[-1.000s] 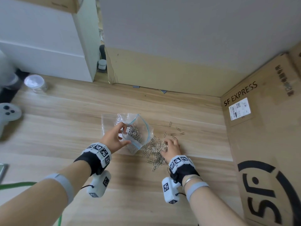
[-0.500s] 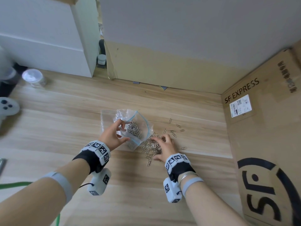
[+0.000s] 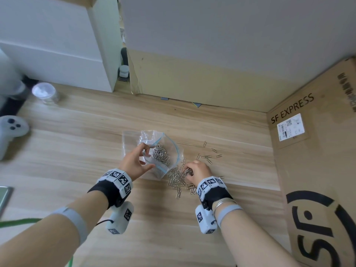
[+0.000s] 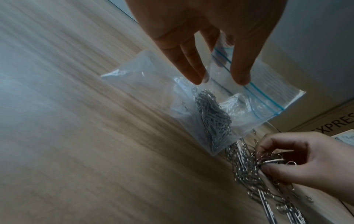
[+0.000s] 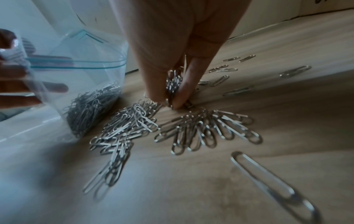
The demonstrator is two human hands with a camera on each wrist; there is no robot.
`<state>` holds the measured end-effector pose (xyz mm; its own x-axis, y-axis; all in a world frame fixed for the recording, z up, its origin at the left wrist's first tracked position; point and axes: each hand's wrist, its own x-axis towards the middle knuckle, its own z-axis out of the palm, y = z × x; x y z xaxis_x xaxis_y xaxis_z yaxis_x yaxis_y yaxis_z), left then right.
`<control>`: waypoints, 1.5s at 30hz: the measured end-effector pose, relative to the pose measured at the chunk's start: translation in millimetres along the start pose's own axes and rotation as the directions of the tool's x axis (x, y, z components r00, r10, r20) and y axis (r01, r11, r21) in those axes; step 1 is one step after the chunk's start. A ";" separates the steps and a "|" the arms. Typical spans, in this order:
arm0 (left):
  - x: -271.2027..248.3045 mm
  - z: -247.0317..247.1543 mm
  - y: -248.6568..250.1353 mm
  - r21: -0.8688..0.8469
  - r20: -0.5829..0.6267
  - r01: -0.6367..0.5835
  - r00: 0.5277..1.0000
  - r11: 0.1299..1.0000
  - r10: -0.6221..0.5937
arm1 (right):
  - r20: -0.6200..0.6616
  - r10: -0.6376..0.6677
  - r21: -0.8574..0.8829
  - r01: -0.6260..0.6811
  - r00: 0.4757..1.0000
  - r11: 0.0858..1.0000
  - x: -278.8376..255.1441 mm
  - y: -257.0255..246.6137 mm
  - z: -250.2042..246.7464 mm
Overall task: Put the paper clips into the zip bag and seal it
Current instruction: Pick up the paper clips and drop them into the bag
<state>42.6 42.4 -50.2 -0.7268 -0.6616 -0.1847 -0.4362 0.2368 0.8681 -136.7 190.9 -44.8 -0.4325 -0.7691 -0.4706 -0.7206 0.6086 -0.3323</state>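
Observation:
A clear zip bag with a blue zip line stands on the wooden table, its mouth open. My left hand pinches the bag's rim between thumb and fingers. A clump of silver paper clips lies inside the bag. Just right of the bag is a loose pile of paper clips. My right hand is down on that pile, and its fingers grip a bunch of clips. The pile spreads in front of the hand.
Scattered single clips lie beyond my right hand. A big SF EXPRESS cardboard box walls off the right side. Cardboard stands along the back. A white controller and a lidded jar sit far left.
My right hand has moved left from the scattered clips onto the pile by the bag and closed its fingers round a bunch. My left hand still holds the bag's mouth.

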 end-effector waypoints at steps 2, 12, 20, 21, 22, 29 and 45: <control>-1.1 -0.4 0.4 -0.004 0.001 0.000 1.000 1.000 0.000 | -0.022 0.022 0.006 -0.022 0.999 1.000 0.9 1.5 -0.8; -4.0 -4.0 -0.6 -0.005 0.005 -0.002 1.000 1.000 0.002 | -0.216 -0.003 0.183 0.043 0.976 0.982 -3.8 -17.9 -46.0; -3.7 -4.2 5.3 -0.009 0.014 0.026 1.000 1.000 -0.026 | -0.126 -0.219 0.186 0.240 0.968 0.953 8.7 -88.1 -48.2; -4.0 -4.5 6.6 -0.016 0.014 0.034 0.999 0.999 -0.034 | -0.100 -0.227 0.184 0.242 0.969 0.953 9.7 -90.5 -44.8; -4.2 -5.0 7.2 -0.023 0.015 0.042 0.999 0.999 -0.042 | -0.075 -0.225 0.192 0.236 0.971 0.953 9.6 -91.6 -43.1; -7.8 -9.4 4.5 -0.024 0.009 0.028 1.000 0.999 -0.027 | -0.267 -0.022 0.321 0.110 0.963 0.941 7.6 -45.3 -50.1; -7.9 -8.8 -2.5 -0.015 -0.027 0.049 0.998 0.999 -0.049 | 0.394 -0.299 -0.266 0.419 0.869 0.868 3.3 -20.4 -12.1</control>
<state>54.1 40.8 -46.9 -0.6901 -0.6910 -0.2149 -0.4633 0.1937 0.8648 -130.0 173.6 -29.7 0.0533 -0.7736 -0.6315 -0.9509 0.1537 -0.2685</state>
